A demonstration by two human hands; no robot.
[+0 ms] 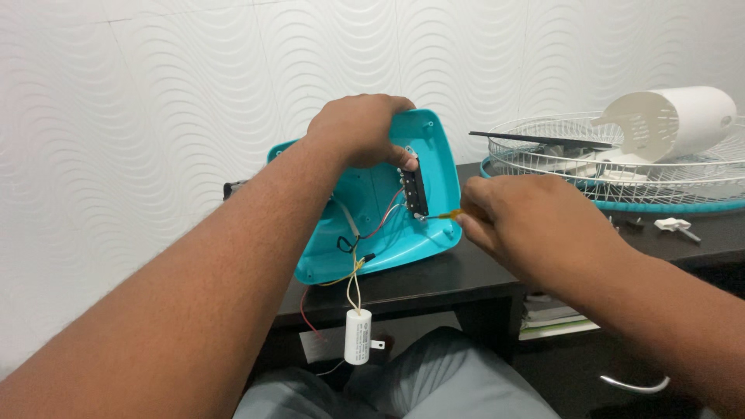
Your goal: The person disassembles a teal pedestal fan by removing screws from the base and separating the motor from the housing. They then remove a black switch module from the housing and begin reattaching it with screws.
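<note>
**A:** While the left hand (358, 128) clamps the top edge of the teal fan base cover (434, 167), thumb pressed on the black switch block (414, 186), the cover stands tilted on the desk edge (434, 283), not flat. Only that grip keeps it upright. If it eases, I'd expect the cover to tip toward the lap.

**B:** Right hand?

**A:** Right hand (528, 213) is closed around a small screwdriver (445, 215), orange shaft just showing past the fingers, tip at the lower end of the switch block, directly below the left thumb. Can't tell whether the tip is seated in a screw; too small.

**B:** Risks?

**A:** Three, as I judge it. Tip cams out sideways and skids into the wires (380, 221) just beside the block, nicking insulation. Or it slips upward into the left thumb, which sits right in line. Third: the white capacitor (358, 336) hangs free below the grip on its thin leads, off the desk edge. Any jerk of the cover loads those leads and could pull a joint.

**B:** Anything near the right elbow?

**A:** Fan grille (621, 167) and white motor housing (675, 120) lie well apart to the right of the screwdriver hand, loose small parts (673, 226) nearer. A wide elbow swing could sweep those off.
</note>
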